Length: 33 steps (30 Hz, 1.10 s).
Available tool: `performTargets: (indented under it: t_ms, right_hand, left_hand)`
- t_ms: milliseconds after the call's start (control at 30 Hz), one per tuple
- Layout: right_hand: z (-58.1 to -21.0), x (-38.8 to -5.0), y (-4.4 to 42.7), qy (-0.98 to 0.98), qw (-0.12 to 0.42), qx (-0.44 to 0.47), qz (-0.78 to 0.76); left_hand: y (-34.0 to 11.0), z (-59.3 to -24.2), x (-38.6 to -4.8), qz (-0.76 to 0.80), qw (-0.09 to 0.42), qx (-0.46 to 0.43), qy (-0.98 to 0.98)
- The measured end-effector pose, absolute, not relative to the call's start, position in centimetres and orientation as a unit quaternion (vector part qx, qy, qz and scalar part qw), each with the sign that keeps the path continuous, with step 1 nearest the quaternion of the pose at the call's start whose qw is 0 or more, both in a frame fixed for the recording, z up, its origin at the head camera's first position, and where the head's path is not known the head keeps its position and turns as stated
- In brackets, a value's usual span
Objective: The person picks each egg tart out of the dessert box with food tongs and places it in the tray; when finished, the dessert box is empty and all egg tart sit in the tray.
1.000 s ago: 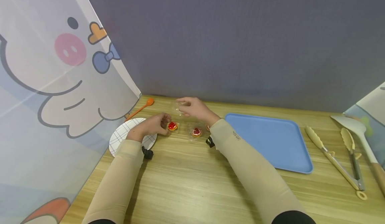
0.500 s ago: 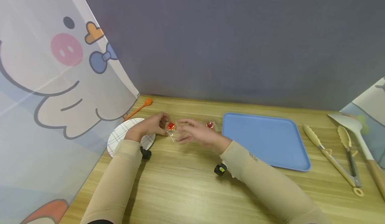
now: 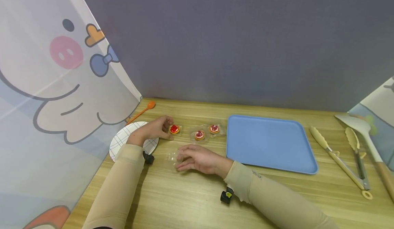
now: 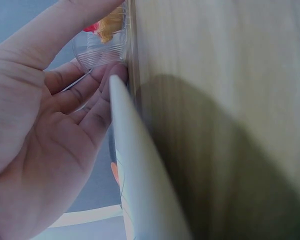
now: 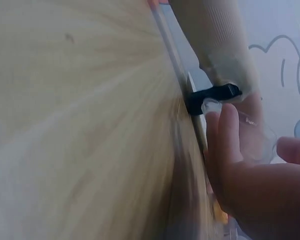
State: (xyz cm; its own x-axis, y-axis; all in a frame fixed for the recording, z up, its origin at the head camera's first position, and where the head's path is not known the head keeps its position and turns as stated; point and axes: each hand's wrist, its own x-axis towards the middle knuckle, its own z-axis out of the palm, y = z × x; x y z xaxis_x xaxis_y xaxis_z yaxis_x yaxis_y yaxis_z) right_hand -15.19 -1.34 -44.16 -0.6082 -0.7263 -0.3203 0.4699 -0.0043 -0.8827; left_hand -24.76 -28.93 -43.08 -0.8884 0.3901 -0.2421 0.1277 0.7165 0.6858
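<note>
My left hand (image 3: 154, 130) curls its thumb and fingers around the clear container (image 4: 101, 50) of the leftmost red-topped tart (image 3: 174, 129), at the edge of a white checked plate (image 3: 118, 141). My right hand (image 3: 201, 159) pinches a clear plastic piece (image 3: 172, 156) low over the table, nearer the front than the tarts. In the right wrist view that clear piece (image 5: 255, 140) lies between thumb and fingers. Two more tarts in clear packaging, one at the middle (image 3: 199, 135) and one farther right (image 3: 214, 129), stand between the left hand and the blue tray.
A blue tray (image 3: 271, 143) lies right of the tarts. Farther right are tongs (image 3: 337, 160), shorter tongs (image 3: 358, 157) and a white spatula (image 3: 366, 130) with a wooden handle. An orange spoon (image 3: 141, 112) lies behind the plate. A grey wall (image 3: 234, 44) stands behind the table.
My right hand has come from behind the tarts toward the front of the table, carrying the clear piece. My left hand has stayed at the leftmost tart. The view has shifted slightly.
</note>
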Motion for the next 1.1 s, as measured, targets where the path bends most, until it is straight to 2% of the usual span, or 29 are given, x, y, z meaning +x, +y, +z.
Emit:
performTargets:
  t_ms: [533,767,1100]
  right_hand:
    - [-44.6,-13.5,-1.7,0.569,0.399,-0.09,-0.714]
    - [-43.8,-12.2,-1.1,0.631,0.384,-0.106,-0.666]
    - [-43.1,-11.1,0.4,0.681,0.392,-0.117,-0.608]
  left_hand:
    - [-28.9,-43.2,-24.6,0.347,0.191,0.142,0.907]
    - [-28.9,-43.2,-24.6,0.344,0.188,0.142,0.909]
    - [-28.6,-42.9,-24.5,0.343,0.188,0.142,0.909]
